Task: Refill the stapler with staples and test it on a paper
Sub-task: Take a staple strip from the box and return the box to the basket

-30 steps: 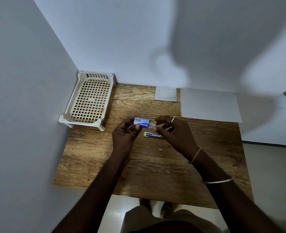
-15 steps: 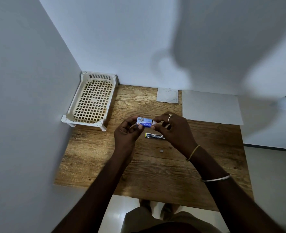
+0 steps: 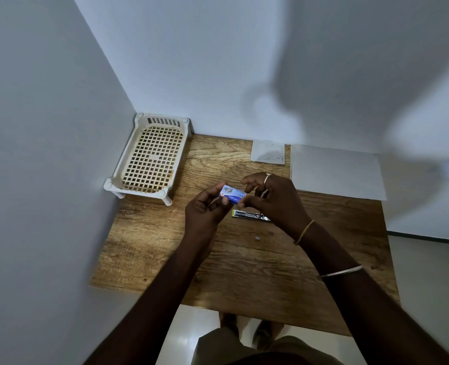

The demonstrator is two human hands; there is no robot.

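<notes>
A small blue staple box (image 3: 232,195) is held above the middle of the wooden table (image 3: 244,264). My left hand (image 3: 207,209) grips its left end, and my right hand (image 3: 273,200) pinches its right end with thumb and fingertips. Just beneath and nearer to me the stapler (image 3: 248,214) lies flat on the table, its right end hidden by my right hand. A tiny piece of staples (image 3: 257,238) rests on the wood in front of the stapler. A large white paper sheet (image 3: 334,172) lies at the back right.
A cream plastic lattice tray (image 3: 152,156) stands in the back left corner against the walls. A small square paper (image 3: 268,151) lies at the back edge, left of the large sheet. Walls close the table on the left and back.
The box's right end, where a pale part stuck out a second ago, now looks flush under my right fingertips. Both hands stayed in nearly the same place.
</notes>
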